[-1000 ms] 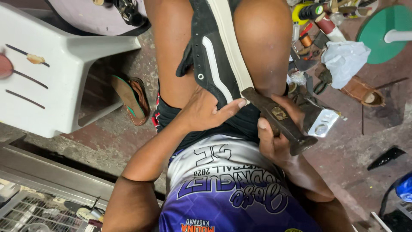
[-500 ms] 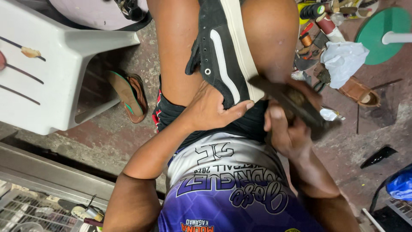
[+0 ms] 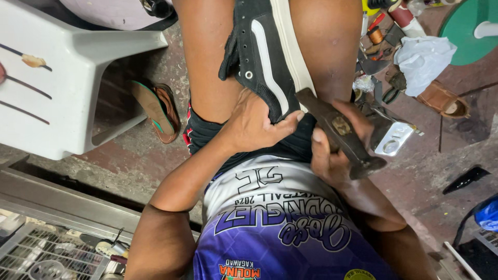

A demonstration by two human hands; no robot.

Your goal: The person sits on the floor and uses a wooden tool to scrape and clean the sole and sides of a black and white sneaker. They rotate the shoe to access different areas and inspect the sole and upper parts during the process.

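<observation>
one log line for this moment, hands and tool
left hand: pressing black shoe | right hand: gripping hammer | shoe: between knees

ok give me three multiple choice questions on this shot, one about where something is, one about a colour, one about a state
1. Where is the shoe?
A. on the white chair
B. between the person's knees
C. on the green disc

2. What colour is the stripe along the shoe's side?
A. red
B. yellow
C. white

3. What is the right hand doing?
A. gripping the hammer
B. lying open on the floor
C. holding a sandal

Answers:
1. B, the black shoe sits wedged between the two bare knees, with the left hand pressed on its heel end.
2. C, a white stripe curves along the black side, next to the pale sole.
3. A, the fingers wrap the dark hammer, whose upper end lies close to the edge of the sole.
</observation>
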